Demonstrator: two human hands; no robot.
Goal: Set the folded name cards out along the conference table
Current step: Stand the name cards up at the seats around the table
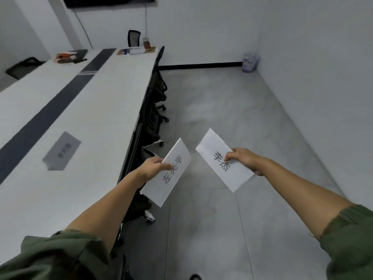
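Note:
My left hand (154, 168) pinches a white folded name card (171, 179) with dark printed characters, held over the floor just off the long side of the white conference table (101, 110). My right hand (245, 160) grips a second white name card (214, 147), also printed, held further right above the floor. A third folded name card (61, 151) stands on the table to the left of my left hand, its print blurred.
Black office chairs (156, 98) are tucked along the table's near side. A dark strip (50, 116) runs down the table's middle. Papers and a drink cup (147, 43) sit at the far end. Grey tiled floor (232, 110) spreads to the right; a pale bin (250, 62) stands in the corner.

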